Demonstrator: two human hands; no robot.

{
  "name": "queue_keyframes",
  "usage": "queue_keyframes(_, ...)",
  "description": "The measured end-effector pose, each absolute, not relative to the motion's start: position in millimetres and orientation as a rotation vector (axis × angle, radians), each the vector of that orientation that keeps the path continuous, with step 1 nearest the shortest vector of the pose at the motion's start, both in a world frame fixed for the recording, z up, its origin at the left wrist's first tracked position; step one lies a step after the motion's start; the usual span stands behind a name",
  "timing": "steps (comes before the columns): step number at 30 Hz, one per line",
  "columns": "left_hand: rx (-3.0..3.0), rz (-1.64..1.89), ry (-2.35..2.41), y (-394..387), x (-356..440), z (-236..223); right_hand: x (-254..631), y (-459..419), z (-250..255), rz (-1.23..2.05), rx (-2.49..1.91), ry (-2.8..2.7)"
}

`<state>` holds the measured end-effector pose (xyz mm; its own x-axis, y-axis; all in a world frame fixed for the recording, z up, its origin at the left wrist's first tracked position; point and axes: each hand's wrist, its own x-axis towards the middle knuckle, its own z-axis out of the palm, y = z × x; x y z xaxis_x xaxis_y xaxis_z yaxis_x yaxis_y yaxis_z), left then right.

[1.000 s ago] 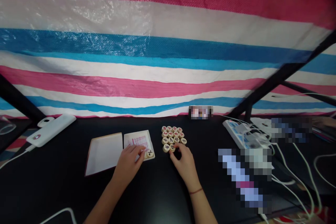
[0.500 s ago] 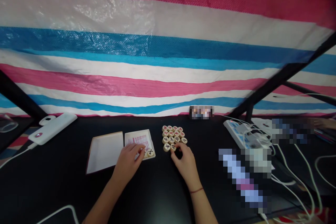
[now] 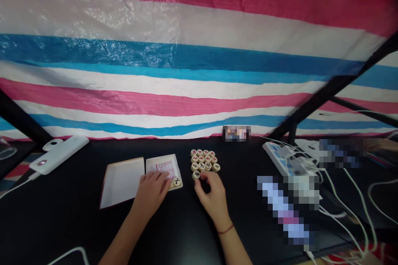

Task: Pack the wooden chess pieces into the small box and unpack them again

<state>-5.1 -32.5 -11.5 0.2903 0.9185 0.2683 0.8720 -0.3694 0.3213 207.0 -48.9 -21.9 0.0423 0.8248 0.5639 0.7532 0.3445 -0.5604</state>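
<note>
Round Chinese chess pieces (image 3: 201,159) stand in several short rows on the black table, red-marked ones at the back and dark-marked ones in front. My right hand (image 3: 212,192) is at the front row, thumb and fingers closed around a piece there that they mostly hide. Beside its thumb is the front left piece (image 3: 195,174). My left hand (image 3: 152,190) reaches over the near edge of a shallow white box (image 3: 178,163), its fingers bent together; whatever is under them is hidden. Another chess piece (image 3: 177,181) lies in the box's near right corner, next to that hand.
The box lid (image 3: 122,182) lies inner side up, left of the box. A white power bank (image 3: 62,155) with a cable is at the far left. To the right are a power strip (image 3: 276,157), tangled white cables and blurred items. Striped sheeting (image 3: 186,87) hangs behind the table.
My right hand has shifted slightly left along the front row, covering more of its second piece. My left hand's fingers have lowered and flattened over the box.
</note>
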Motion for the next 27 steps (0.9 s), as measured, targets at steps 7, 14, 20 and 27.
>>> queue_keyframes(7, 2.467, 0.432, 1.674, -35, 2, -7, 170, -57, -21, 0.290, -1.437, -2.095)
queue_keyframes(14, 2.360, 0.548, 1.544, -34, 1, -12, 169, -55, -24, 0.264, -1.463, -2.112)
queue_keyframes(20, 2.139, 0.780, 1.344, -36, 3, -7, 169, -57, -20, 0.348, -1.361, -1.995)
queue_keyframes(27, 1.861, 0.957, 1.283, -43, 13, 0, 171, -60, -16, 0.349, -1.187, -1.926)
